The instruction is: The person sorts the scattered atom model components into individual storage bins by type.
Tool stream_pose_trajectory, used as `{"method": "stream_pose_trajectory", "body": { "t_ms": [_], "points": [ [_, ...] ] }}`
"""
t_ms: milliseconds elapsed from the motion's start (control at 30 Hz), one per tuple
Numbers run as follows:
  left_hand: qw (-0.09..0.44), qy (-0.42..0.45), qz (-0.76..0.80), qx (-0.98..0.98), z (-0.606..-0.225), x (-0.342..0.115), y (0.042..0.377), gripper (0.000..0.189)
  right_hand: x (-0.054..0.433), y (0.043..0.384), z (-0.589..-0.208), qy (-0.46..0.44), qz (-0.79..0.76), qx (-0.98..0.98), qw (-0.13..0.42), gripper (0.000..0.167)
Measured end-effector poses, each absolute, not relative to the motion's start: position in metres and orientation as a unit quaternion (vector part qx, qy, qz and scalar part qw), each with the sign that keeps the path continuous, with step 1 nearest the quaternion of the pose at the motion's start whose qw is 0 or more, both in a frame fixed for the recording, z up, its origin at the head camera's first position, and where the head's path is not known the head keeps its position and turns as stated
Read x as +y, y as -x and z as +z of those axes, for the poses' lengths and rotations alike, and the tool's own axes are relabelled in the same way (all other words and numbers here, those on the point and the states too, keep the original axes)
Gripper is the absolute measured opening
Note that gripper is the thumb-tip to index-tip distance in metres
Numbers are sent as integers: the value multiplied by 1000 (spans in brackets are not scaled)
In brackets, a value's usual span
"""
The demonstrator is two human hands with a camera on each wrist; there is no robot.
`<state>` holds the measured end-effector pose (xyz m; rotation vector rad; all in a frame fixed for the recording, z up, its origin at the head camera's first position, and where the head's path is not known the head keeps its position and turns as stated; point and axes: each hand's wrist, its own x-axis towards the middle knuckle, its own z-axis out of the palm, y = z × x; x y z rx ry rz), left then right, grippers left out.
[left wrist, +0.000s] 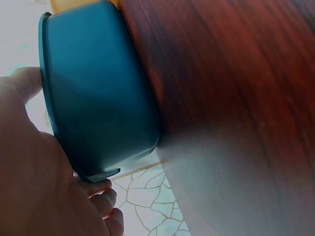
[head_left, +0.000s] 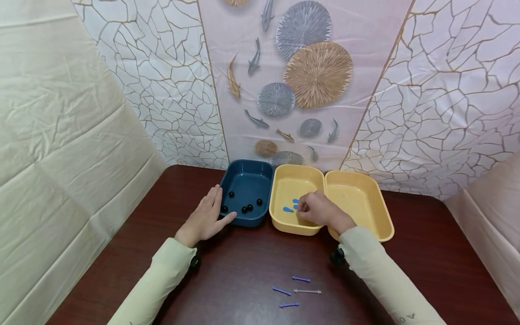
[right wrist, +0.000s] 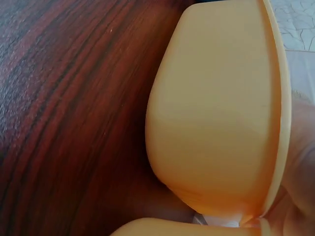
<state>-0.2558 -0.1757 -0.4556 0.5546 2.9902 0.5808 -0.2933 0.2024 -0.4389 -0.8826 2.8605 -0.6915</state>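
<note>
My left hand (head_left: 205, 221) rests with spread, fairly straight fingers on the near left corner of a dark blue tray (head_left: 253, 222). Several round black beads (head_left: 259, 202) lie inside that tray. Seen from the left wrist, the thumb (left wrist: 27, 83) touches the tray's rim. Over the middle yellow tray (head_left: 298, 230), my right hand (head_left: 318, 208) reaches down with curled fingers. Blue drop-shaped pieces (head_left: 287, 209) lie beside its fingertips. Whether the fingers pinch a piece is hidden; the right wrist view shows mostly the yellow tray's outer wall (right wrist: 216, 108).
A second yellow tray (head_left: 382, 212) stands at the right, against the middle one, under my right forearm. Nearer me on the dark wooden table (head_left: 239, 280) lie several small purple bars (head_left: 289, 305) and a paler one (head_left: 307, 291). Patterned cloth (head_left: 276, 135) hangs behind the trays.
</note>
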Motion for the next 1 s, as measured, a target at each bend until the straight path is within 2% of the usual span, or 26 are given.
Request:
{"method": "stream_pose_trajectory", "body": {
  "t_ms": [167,467,767,1000],
  "points": [
    [25,-179,187,966,-456,-175,256,100,202,291,-432,283,-219,933,38,4],
    [16,-180,184,966,-460,-177,256,100,202,274,-397,294,-235,925,60,11],
    [14,-181,180,967,-460,-176,257,100,204,240,-367,339,-195,919,51,9],
    [16,-183,184,966,-459,-176,258,100,207,211,-364,393,-192,898,41,6]
  ]
}}
